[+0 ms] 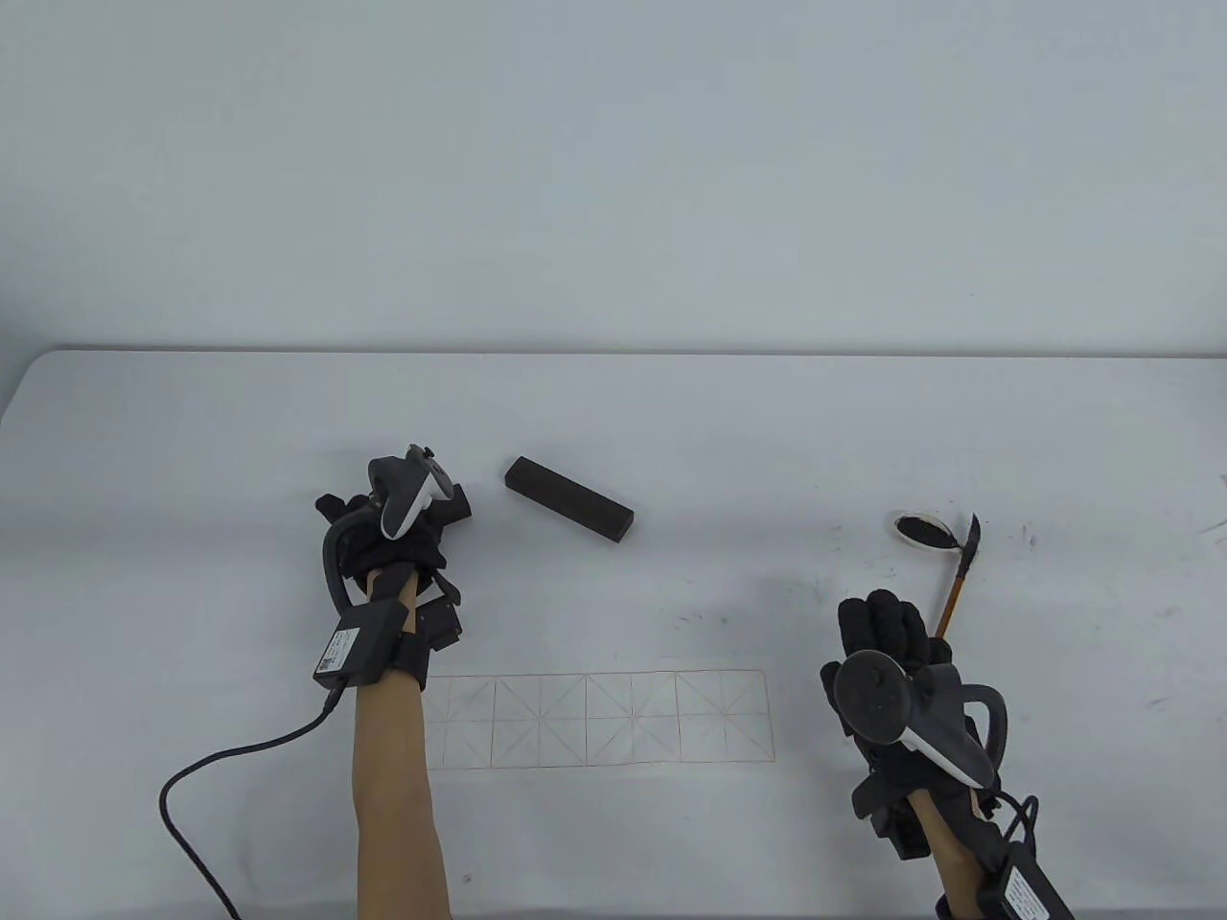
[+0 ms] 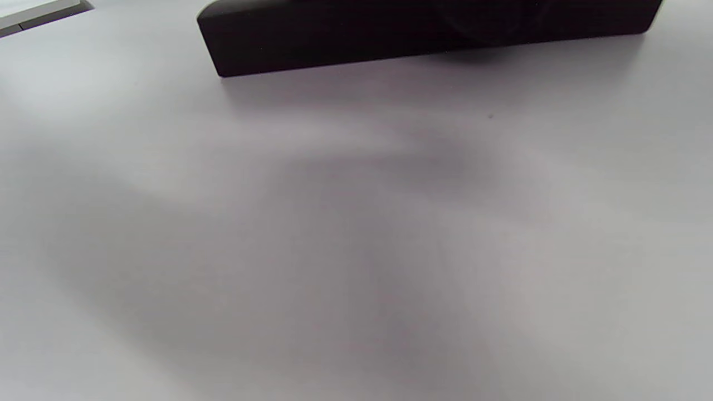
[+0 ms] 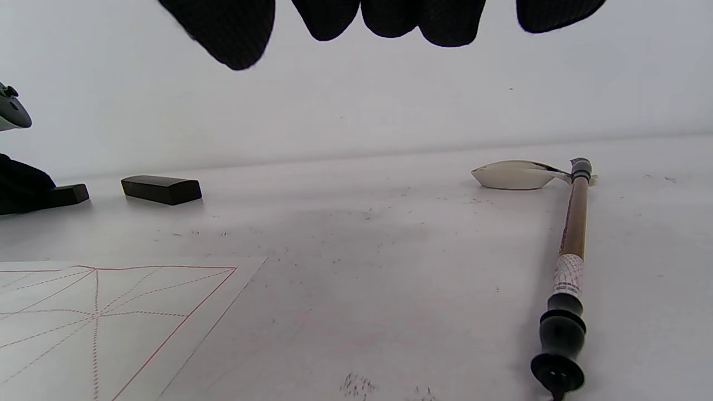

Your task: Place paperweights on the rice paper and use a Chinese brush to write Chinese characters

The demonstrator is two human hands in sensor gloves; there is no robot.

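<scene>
Left hand on first paperweight, left of centre; grip hidden, cannot tell. Second paperweight centre: dense, rigid, smooth; take across long sides. Right hand fingers relaxed, empty, lower right. Rice paper lower centre, flimsy.

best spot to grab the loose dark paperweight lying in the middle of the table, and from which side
Take the paperweight across its narrow width near mid-length, coming from above. It is a long flat bar lying at a slant on the table, both long sides clear, so thumb and fingers can pinch them. The left hand is nearest.
</scene>
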